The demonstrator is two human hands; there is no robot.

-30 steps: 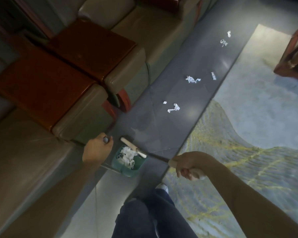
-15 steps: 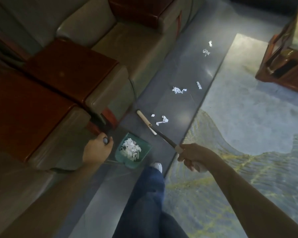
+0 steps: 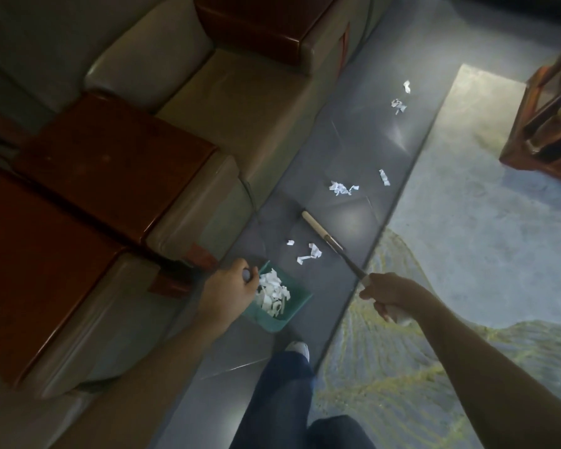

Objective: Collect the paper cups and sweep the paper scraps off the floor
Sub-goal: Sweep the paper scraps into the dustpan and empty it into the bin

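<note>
I'm clamping my left hand [image 3: 229, 291] on the dustpan [image 3: 280, 301] handle, right hand [image 3: 391, 294] gripping the broom [image 3: 321, 231]; featherlight scraps [image 3: 309, 254] are lying on the floor [image 3: 353, 222], likely fluttering away.

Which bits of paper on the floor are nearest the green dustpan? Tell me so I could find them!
Start at the long grey strip of floor between the sofas and the patterned rug. Near its lower end sits the green dustpan, full of scraps. Just above it, left of the broom head, lie a curled white strip and a tiny bit, the nearest scraps; the other clusters lie farther up the strip.
</note>
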